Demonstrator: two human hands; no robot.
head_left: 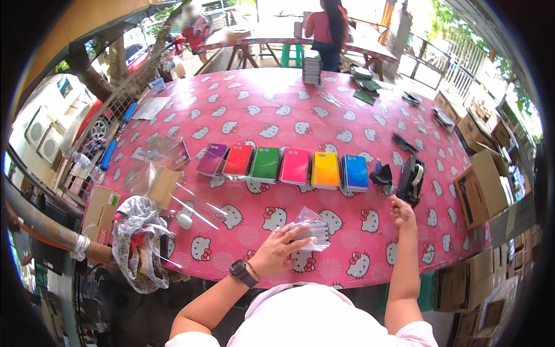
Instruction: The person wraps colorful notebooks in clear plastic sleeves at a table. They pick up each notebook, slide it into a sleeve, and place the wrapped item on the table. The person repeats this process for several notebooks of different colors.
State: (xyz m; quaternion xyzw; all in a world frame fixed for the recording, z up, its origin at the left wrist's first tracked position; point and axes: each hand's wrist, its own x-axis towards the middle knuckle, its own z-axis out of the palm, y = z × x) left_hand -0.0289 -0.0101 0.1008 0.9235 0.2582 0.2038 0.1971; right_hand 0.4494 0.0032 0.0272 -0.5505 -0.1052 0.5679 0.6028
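Observation:
My left hand (pixel 278 250) presses flat on a clear plastic bag holding a stack of small notebooks (pixel 313 230) near the table's front edge. My right hand (pixel 401 211) reaches to the right, fingers pinched just below a black tape dispenser (pixel 413 178); whether it holds a strip of tape is unclear. A row of several spiral notebooks runs across the middle of the table, from purple (pixel 212 159) through red, green (pixel 266 163), pink and yellow (pixel 325 169) to blue (pixel 355 172).
The table wears a pink cartoon-cat cloth (pixel 277 115). Clear plastic sleeves (pixel 153 168) and a patterned cloth (pixel 139 231) lie at the left. A notebook stack (pixel 312 70) stands at the far edge, a person (pixel 327 32) behind it. Cardboard boxes (pixel 483 188) crowd the right.

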